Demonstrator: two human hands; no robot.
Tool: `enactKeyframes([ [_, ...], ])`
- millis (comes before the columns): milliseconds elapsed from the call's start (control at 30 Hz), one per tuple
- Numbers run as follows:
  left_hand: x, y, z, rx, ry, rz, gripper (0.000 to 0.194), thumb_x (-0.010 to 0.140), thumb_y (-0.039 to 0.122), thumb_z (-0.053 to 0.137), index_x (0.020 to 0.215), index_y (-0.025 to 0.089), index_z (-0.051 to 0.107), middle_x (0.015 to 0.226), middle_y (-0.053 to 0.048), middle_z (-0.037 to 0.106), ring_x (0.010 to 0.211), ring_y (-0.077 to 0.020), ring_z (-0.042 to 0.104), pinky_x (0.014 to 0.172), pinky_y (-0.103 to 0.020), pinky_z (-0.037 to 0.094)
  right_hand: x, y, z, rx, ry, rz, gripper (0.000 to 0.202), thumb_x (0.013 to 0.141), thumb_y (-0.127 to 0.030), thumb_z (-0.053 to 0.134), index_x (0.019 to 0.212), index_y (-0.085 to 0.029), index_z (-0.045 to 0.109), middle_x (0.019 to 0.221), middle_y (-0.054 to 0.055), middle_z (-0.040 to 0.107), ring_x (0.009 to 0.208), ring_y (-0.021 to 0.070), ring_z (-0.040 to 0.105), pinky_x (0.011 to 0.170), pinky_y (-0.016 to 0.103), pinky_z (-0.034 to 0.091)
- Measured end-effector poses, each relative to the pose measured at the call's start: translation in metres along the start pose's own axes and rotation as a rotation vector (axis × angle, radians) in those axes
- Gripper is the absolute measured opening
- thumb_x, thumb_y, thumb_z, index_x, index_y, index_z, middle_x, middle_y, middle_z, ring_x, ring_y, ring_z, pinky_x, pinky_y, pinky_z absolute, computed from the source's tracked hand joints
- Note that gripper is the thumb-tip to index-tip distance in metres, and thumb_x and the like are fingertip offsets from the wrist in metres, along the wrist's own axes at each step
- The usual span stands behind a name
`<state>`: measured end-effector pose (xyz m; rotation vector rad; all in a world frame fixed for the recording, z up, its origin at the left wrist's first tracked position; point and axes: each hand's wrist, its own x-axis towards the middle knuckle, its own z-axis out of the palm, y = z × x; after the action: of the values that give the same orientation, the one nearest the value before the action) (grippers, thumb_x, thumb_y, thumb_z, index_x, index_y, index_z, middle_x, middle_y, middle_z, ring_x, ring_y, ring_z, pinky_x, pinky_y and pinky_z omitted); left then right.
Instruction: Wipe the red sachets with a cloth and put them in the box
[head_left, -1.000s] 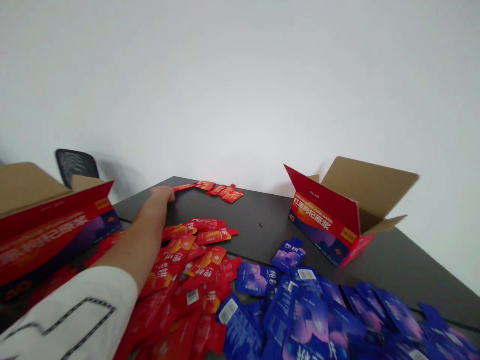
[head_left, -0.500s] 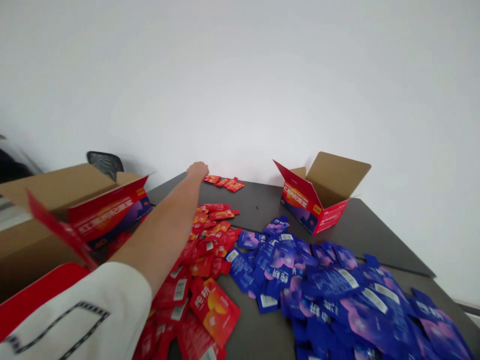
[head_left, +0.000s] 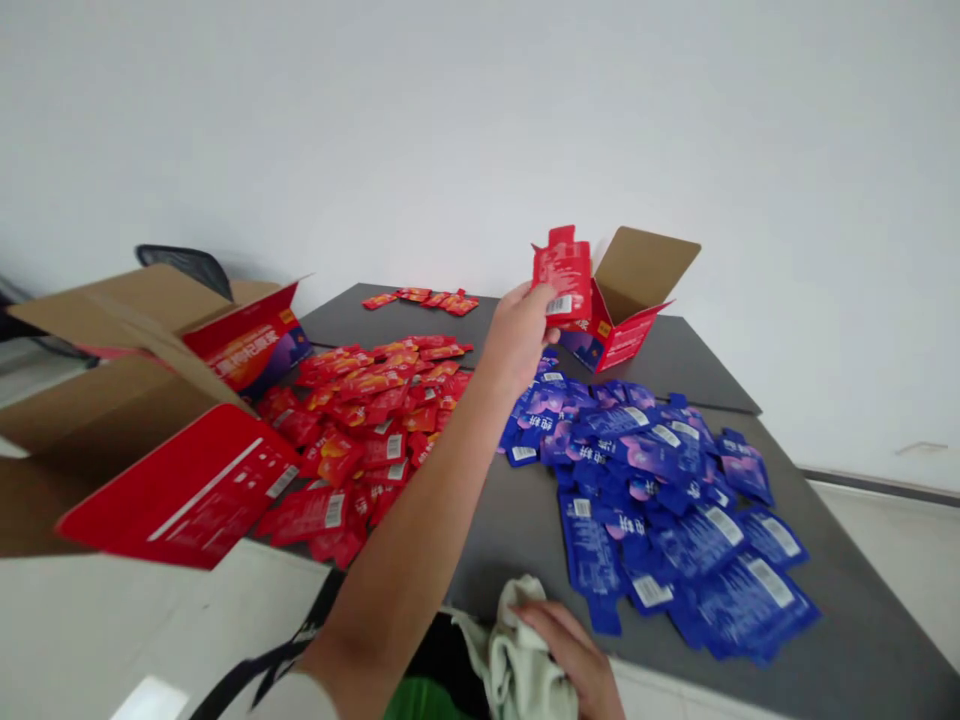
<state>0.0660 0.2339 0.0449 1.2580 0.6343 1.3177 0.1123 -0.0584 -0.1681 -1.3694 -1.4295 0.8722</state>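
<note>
My left hand (head_left: 517, 335) pinches a red pouch (head_left: 564, 278), held upright just in front of the open box (head_left: 626, 338) at the back right. The barcode on the pouch faces me. My right hand (head_left: 566, 650) is low at the table's front edge, its fingers closed on a pale green cloth (head_left: 521, 655). A heap of red pouches (head_left: 375, 410) lies left of my left forearm. Many blue pouches (head_left: 652, 470) are spread over the right half of the table.
A large open box (head_left: 180, 490) with raised flaps stands at the left. A row of red pouches (head_left: 450, 302) lies at the back of the dark table (head_left: 502, 530). Behind the left box is a black mesh chair (head_left: 187, 265). A white wall rises behind the table.
My left hand has moved right from the far back row and now holds a red pouch. My right hand and the cloth have come into view. The view has tilted down.
</note>
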Motion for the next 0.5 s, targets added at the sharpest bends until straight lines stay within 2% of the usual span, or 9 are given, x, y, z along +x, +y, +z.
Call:
enactKeyframes([
  [67, -0.059, -0.003, 0.003, -0.089, -0.126, -0.079, 0.016, 0.101, 0.03, 0.054, 0.1, 0.016, 0.062, 0.076, -0.001, 0.058, 0.061, -0.0094, 0.055, 0.053, -0.02, 0.038, 0.003, -0.004, -0.003, 0.076, -0.074, -0.058, 0.025, 0.093, -0.033, 0.07, 0.116, -0.033, 0.08, 0.11, 0.004, 0.079, 0.099, 0.0219, 0.077, 0.085, 0.021, 0.059],
  [133, -0.113, -0.013, -0.005, -0.102, -0.234, -0.188, 0.019, 0.098, 0.037, 0.06, 0.104, 0.019, 0.064, 0.072, 0.0, 0.056, 0.056, -0.0095, 0.051, 0.05, -0.021, 0.038, 0.004, -0.01, -0.01, 0.117, -0.164, -0.105, 0.025, 0.092, -0.035, 0.074, 0.116, -0.031, 0.08, 0.106, 0.005, 0.079, 0.095, 0.0217, 0.077, 0.083, 0.023, 0.059],
  [200, -0.159, -0.027, -0.023, -0.046, -0.316, -0.287, 0.029, 0.096, 0.04, 0.064, 0.119, 0.021, 0.064, 0.07, 0.002, 0.055, 0.052, -0.0091, 0.048, 0.049, -0.022, 0.038, 0.002, -0.017, -0.018, 0.125, -0.248, -0.106, 0.023, 0.095, -0.036, 0.072, 0.115, -0.03, 0.081, 0.103, 0.005, 0.078, 0.093, 0.0195, 0.075, 0.083, 0.024, 0.057],
  [267, -0.197, -0.043, -0.048, 0.057, -0.345, -0.394, 0.047, 0.097, 0.046, 0.063, 0.138, 0.023, 0.056, 0.072, 0.003, 0.057, 0.051, -0.0097, 0.048, 0.048, -0.022, 0.039, -0.004, -0.022, -0.026, 0.145, -0.356, -0.067, 0.023, 0.097, -0.039, 0.07, 0.114, -0.029, 0.081, 0.102, 0.006, 0.077, 0.092, 0.0181, 0.073, 0.084, 0.024, 0.055],
  [333, -0.227, -0.058, -0.074, 0.177, -0.33, -0.495, 0.064, 0.098, 0.051, 0.06, 0.153, 0.025, 0.042, 0.079, 0.001, 0.062, 0.05, -0.0099, 0.048, 0.047, -0.022, 0.039, -0.015, -0.023, -0.03, 0.219, -0.447, -0.047, 0.027, 0.094, -0.046, 0.073, 0.112, -0.028, 0.083, 0.1, 0.007, 0.078, 0.087, 0.0171, 0.073, 0.08, 0.024, 0.053],
  [400, -0.248, -0.07, -0.094, 0.339, -0.297, -0.548, 0.068, 0.101, 0.052, 0.053, 0.16, 0.024, 0.032, 0.091, -0.004, 0.068, 0.051, -0.0103, 0.052, 0.048, -0.023, 0.043, -0.026, -0.023, -0.031, 0.303, -0.496, -0.03, 0.033, 0.089, -0.052, 0.078, 0.11, -0.027, 0.084, 0.097, 0.008, 0.079, 0.082, 0.0162, 0.073, 0.075, 0.022, 0.052],
  [467, -0.26, -0.079, -0.107, 0.537, -0.288, -0.517, 0.065, 0.104, 0.049, 0.048, 0.161, 0.022, 0.031, 0.111, -0.012, 0.071, 0.063, -0.0148, 0.064, 0.059, -0.027, 0.053, -0.035, -0.024, -0.03, 0.341, -0.512, 0.004, 0.036, 0.084, -0.055, 0.082, 0.109, -0.029, 0.084, 0.096, 0.008, 0.079, 0.079, 0.0154, 0.073, 0.073, 0.021, 0.052],
  [500, -0.263, -0.082, -0.111, 0.632, -0.295, -0.467, 0.063, 0.105, 0.045, 0.047, 0.161, 0.02, 0.032, 0.122, -0.015, 0.07, 0.078, -0.0192, 0.071, 0.07, -0.031, 0.058, -0.038, -0.025, -0.029, 0.337, -0.517, 0.031, 0.036, 0.083, -0.055, 0.082, 0.109, -0.031, 0.084, 0.096, 0.008, 0.079, 0.08, 0.0153, 0.073, 0.074, 0.022, 0.051],
])
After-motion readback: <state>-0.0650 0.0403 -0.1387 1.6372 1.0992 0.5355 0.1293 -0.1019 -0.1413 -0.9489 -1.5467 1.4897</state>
